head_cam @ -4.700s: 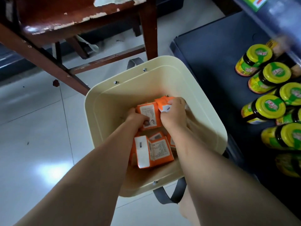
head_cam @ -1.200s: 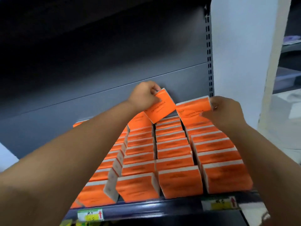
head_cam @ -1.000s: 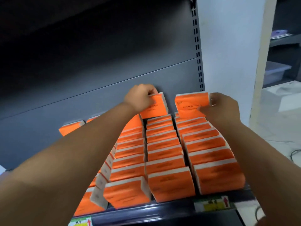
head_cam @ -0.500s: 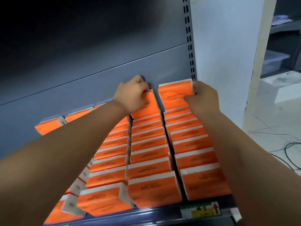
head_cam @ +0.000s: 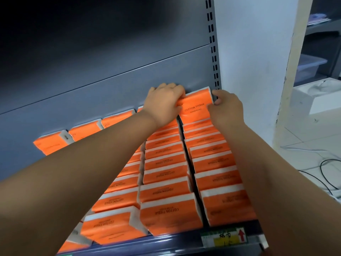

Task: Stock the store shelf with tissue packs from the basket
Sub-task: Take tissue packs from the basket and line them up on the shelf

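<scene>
The grey metal shelf [head_cam: 166, 244] fills the view, its back panel [head_cam: 110, 93] rising behind the stock and a white pillar [head_cam: 249, 52] closing it off on the right. On it stand orange tissue packs [head_cam: 166, 191], upright and face-forward in tight rows from the front lip to the panel, probably so each row can be filled from the back and picked from the front. Both of the person's arms reach over these rows to the far end. There the back pack [head_cam: 195, 108], marked COTTON TISSUE, stands tilted at the rear of the right-hand row, touching the panel and just beside the slotted upright. The right grip [head_cam: 227, 108] pinches its right edge, thumb in front and fingers round the side, which looks meant to square it against the row. The left grip [head_cam: 164, 104] lies over the rear of the middle row with fingers curled at that pack's upper left corner; whether it holds a pack of its own beneath the palm I cannot tell. The basket is out of view. A price label [head_cam: 225, 237] sits on the front lip.
</scene>
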Tool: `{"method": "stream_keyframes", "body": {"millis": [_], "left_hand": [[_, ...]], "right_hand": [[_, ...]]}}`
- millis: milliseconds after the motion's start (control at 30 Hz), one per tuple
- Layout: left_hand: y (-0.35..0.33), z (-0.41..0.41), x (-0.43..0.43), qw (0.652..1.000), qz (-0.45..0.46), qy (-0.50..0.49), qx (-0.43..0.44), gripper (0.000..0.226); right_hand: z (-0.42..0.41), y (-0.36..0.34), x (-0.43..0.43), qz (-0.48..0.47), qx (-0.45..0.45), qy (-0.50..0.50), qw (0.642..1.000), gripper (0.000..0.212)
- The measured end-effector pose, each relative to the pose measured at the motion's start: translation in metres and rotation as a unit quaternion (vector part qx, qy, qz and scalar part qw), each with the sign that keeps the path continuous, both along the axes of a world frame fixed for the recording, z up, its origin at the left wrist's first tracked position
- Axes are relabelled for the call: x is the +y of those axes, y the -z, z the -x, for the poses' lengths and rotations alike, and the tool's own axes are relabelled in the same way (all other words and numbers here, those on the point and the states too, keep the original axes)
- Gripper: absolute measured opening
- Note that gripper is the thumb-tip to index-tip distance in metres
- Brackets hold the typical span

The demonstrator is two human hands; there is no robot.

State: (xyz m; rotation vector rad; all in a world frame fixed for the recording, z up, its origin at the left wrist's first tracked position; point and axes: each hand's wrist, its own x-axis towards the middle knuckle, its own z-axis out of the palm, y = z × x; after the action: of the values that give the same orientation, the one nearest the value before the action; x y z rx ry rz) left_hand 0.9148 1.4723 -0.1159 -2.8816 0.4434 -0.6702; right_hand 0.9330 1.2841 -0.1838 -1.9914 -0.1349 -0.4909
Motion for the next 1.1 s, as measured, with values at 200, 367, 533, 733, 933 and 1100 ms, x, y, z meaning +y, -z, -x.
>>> {"method": "stream_keyframes", "body": {"millis": [200, 367, 533, 733, 933, 1100], "left_hand": [[0.001, -0.008, -0.006, 0.999, -0.028, -0.016, -0.007, 0.026], [0.008, -0.006, -0.007, 0.999, -0.022, -0.029, -0.016, 0.026], [0.009, 0.003, -0.012, 0.999, -0.01, -0.048, -0.023, 0.036], [0.009, 0.037, -0.012, 0.994, 0.051, -0.081, -0.046, 0.039], [0.017, 0.088, 0.011, 0.987, 0.033, -0.152, -0.035, 0.06], [0.016, 0.149, 0.043, 0.972, 0.037, -0.229, -0.032, 0.073]], "right_hand": [[0.007, -0.002, 0.0, 0.002, 0.054, -0.034, 0.998, 0.031], [0.012, -0.007, 0.0, 0.007, 0.08, -0.04, 0.996, 0.029], [0.021, -0.012, 0.001, 0.041, 0.096, -0.042, 0.994, 0.013], [0.05, -0.021, 0.013, 0.24, 0.074, 0.036, 0.967, 0.039], [0.09, -0.032, 0.043, 0.248, 0.003, -0.024, 0.968, 0.059], [0.121, -0.038, 0.087, 0.232, -0.058, -0.089, 0.967, 0.067]]}}
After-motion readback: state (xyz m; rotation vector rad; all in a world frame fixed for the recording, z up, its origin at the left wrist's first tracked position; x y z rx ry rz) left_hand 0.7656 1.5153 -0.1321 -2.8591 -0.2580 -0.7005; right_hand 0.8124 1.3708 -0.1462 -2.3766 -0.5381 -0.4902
